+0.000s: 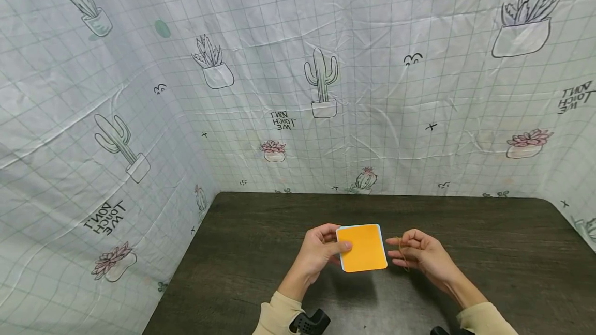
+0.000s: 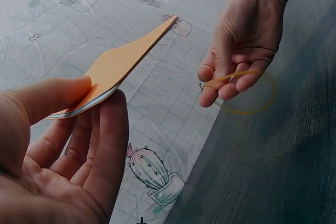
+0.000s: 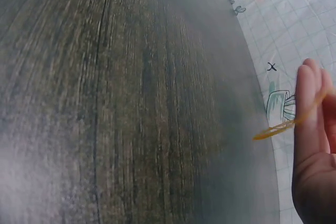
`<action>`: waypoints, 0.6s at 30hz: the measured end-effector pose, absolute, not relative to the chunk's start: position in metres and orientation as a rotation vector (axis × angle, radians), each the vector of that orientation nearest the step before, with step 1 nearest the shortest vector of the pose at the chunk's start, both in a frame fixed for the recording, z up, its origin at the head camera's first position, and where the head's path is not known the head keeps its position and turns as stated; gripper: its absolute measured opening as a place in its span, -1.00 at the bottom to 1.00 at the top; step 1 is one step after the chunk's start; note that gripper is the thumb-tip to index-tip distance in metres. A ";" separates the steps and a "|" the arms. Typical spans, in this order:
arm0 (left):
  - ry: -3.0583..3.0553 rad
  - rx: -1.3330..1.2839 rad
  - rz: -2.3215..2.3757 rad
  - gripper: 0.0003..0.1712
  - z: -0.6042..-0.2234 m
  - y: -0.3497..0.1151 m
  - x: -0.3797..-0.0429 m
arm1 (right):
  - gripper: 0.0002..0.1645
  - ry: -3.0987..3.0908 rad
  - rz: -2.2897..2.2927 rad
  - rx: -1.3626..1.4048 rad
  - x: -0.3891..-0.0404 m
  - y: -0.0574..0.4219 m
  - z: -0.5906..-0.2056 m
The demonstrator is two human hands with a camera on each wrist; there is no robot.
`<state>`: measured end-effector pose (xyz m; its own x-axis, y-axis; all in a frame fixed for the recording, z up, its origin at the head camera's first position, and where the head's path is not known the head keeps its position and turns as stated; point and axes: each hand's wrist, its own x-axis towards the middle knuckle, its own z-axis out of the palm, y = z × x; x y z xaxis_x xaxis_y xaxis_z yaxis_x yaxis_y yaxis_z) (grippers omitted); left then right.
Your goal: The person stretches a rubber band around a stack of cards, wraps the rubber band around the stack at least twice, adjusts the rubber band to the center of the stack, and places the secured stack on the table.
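A thin stack of square cards [image 1: 367,251], orange on the face with a pale rounded border, is held up above the table by my left hand [image 1: 315,253]. The left thumb lies on the orange face and the fingers support it from behind. Edge-on in the left wrist view, the cards [image 2: 123,64] show several thin layers. Just right of them, my right hand [image 1: 425,256] holds a thin yellow rubber band [image 2: 274,98] at the fingers, its loop hanging slack. In the right wrist view the band [image 3: 273,130] crosses the fingers; the cards are out of that view.
Beneath both hands lies a dark wood-grain table [image 1: 261,221]. A white grid cloth [image 1: 372,92] printed with cacti and potted plants hangs behind the table and along its sides. Dark wrist devices [image 1: 311,321] sit at the cream sleeves.
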<state>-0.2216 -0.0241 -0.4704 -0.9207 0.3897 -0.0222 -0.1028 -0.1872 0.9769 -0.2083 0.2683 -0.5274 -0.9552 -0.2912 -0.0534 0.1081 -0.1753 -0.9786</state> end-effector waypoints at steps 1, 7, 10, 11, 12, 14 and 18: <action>1.760 0.333 2.174 -0.68 -0.470 -0.024 -0.221 | -0.92 1.824 -2.223 -0.188 -0.209 0.267 -0.528; 1.778 0.324 2.175 -0.68 -0.471 -0.022 -0.221 | -0.88 1.820 -2.284 -0.059 -0.208 0.261 -0.523; 1.782 0.325 2.178 -0.68 -0.471 -0.022 -0.221 | -0.86 1.819 -2.289 -0.035 -0.207 0.260 -0.521; 1.783 0.326 2.179 -0.68 -0.471 -0.022 -0.221 | -0.81 1.817 -2.290 -0.035 -0.207 0.259 -0.520; 1.785 0.328 2.181 -0.68 -0.471 -0.022 -0.221 | -0.76 1.817 -2.290 -0.038 -0.207 0.259 -0.520; 1.784 0.330 2.182 -0.68 -0.472 -0.022 -0.221 | -0.66 1.845 -2.289 -0.055 -0.207 0.258 -0.519; 1.774 0.331 2.175 -0.69 -0.473 -0.023 -0.221 | -0.61 1.929 -2.309 -0.122 -0.208 0.256 -0.518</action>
